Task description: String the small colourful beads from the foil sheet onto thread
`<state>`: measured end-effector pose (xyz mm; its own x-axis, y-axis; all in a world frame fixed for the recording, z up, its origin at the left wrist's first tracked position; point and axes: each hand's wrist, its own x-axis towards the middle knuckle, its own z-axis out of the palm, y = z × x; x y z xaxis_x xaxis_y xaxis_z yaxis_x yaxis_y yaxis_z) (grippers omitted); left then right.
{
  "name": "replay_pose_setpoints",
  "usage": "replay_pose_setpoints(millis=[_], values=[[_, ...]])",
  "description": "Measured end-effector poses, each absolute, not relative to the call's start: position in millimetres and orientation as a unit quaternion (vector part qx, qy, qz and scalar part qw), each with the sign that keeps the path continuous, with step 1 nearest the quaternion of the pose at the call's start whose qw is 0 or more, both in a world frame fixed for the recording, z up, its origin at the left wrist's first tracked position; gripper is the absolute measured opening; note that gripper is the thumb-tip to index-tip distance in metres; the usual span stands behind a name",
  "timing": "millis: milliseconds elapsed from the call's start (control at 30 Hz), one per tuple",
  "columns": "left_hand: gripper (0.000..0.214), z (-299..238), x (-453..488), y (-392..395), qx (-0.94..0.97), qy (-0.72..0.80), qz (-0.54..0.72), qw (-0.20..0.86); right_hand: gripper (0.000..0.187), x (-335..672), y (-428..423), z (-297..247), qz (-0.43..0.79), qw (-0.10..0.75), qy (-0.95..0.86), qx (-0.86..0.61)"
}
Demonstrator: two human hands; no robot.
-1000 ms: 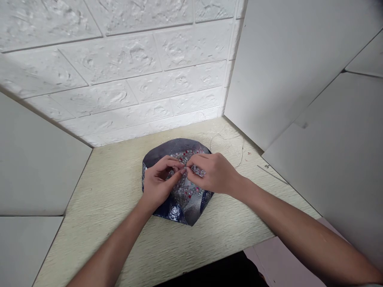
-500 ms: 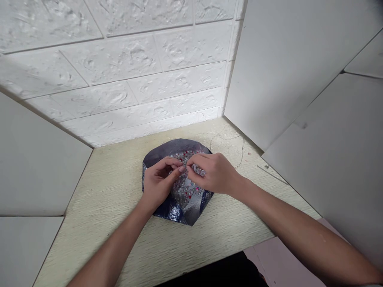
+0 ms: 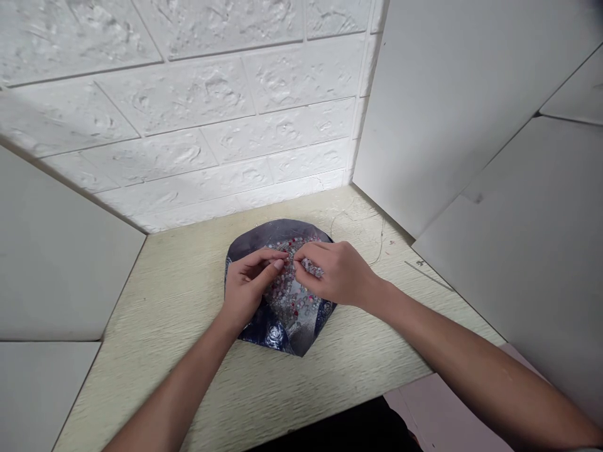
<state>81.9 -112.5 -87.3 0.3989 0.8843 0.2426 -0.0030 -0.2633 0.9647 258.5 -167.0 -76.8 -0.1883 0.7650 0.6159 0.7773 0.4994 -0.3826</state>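
Note:
A dark blue patterned sheet (image 3: pixel 276 333) lies on the pale wooden desk (image 3: pixel 179 351), with a heap of small clear and red beads (image 3: pixel 293 300) on it. My left hand (image 3: pixel 245 289) hovers over the sheet's left half, thumb and forefinger pinched together on something too small to name. My right hand (image 3: pixel 335 271) is over the beads' right side, fingers curled in a pinch close to the left fingertips. What it grips is hidden. Several beads show beneath its fingers.
A thin thread (image 3: pixel 372 235) curls on the desk behind my right hand. A small dark pin-like piece (image 3: pixel 426 273) lies near the right panel. White brick-pattern wall stands behind, plain grey panels at both sides.
My two pinched fingertips have drawn slightly apart. The left hand has shifted a little to the left. The sheet and beads have stayed in place.

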Motion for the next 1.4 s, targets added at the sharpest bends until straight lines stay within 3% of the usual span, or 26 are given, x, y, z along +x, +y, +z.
replay_pose_setpoints(millis=[233, 433, 667, 900, 1100, 1400], values=[[0.010, -87.6, 81.9, -113.3, 0.670, 0.338, 0.444, 0.489, 0.020, 259.4, -167.0, -77.3, 0.001, 0.390, -0.775, -0.498], [0.005, -84.2, 82.5, -117.8, 0.798, 0.332, 0.393, 0.313, 0.020, 260.2, -167.2, -76.6, 0.003, 0.385, -0.773, -0.504], [0.008, -83.7, 79.2, -117.0, 0.799, 0.308, 0.359, 0.372, 0.020, 260.3, -166.6, -77.7, 0.001, 0.384, -0.772, -0.507], [0.009, -80.9, 78.5, -116.1, 0.868, 0.333, 0.313, 0.193, 0.019, 260.4, -166.3, -76.5, -0.002, 0.383, -0.763, -0.521], [0.010, -84.3, 81.6, -117.9, 0.941, 0.220, 0.197, 0.163, 0.021, 260.1, -166.9, -76.6, 0.002, 0.377, -0.762, -0.527], [0.010, -86.5, 83.0, -118.9, 0.950, 0.233, 0.187, 0.095, 0.019, 259.7, -166.4, -77.8, 0.003, 0.371, -0.764, -0.529]])
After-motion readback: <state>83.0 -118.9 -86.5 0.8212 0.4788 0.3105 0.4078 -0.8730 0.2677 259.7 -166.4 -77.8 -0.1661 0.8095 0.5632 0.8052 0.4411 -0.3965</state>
